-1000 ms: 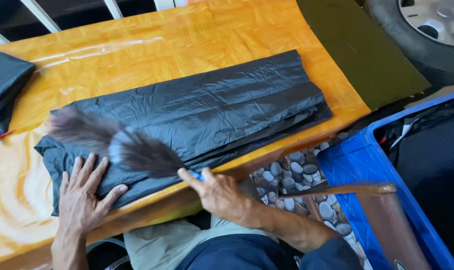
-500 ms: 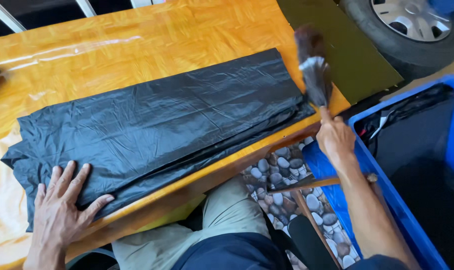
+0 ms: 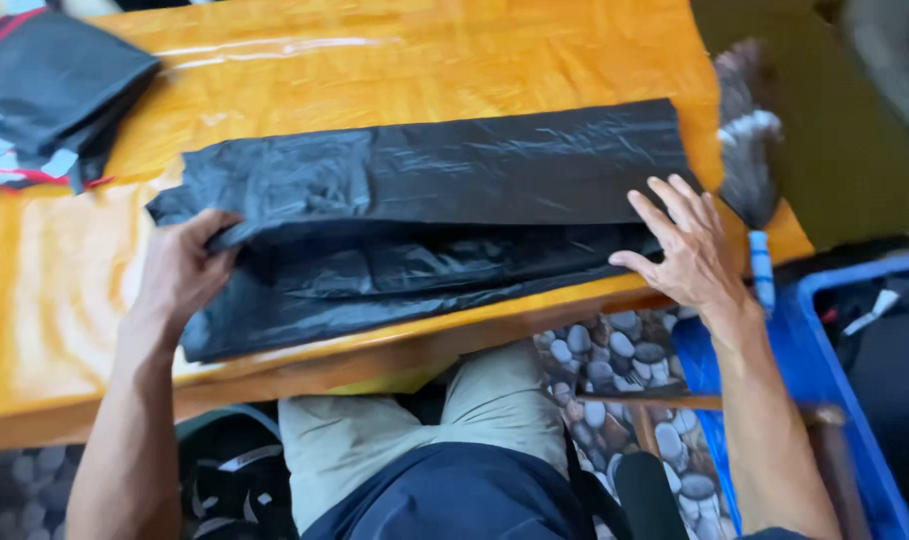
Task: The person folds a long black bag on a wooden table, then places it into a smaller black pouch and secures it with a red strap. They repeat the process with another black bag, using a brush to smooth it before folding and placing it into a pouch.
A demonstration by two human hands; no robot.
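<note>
A folded stack of black plastic bags lies across an orange wooden table. My left hand grips the stack's left end, fingers curled under the upper layer and lifting it slightly. My right hand rests flat with spread fingers on the stack's right end, holding nothing. A feather duster with dark feathers and a blue handle lies at the table's right edge, just beyond my right hand.
More folded black material with red trim sits at the table's far left. A blue plastic crate stands on the right by my leg. A dark green mat lies beyond the table's right end. Pebble-patterned floor shows below.
My right hand has put the feather duster down at the table's right edge and now presses on the bags. My left hand went from lying flat to gripping the stack's left end.
</note>
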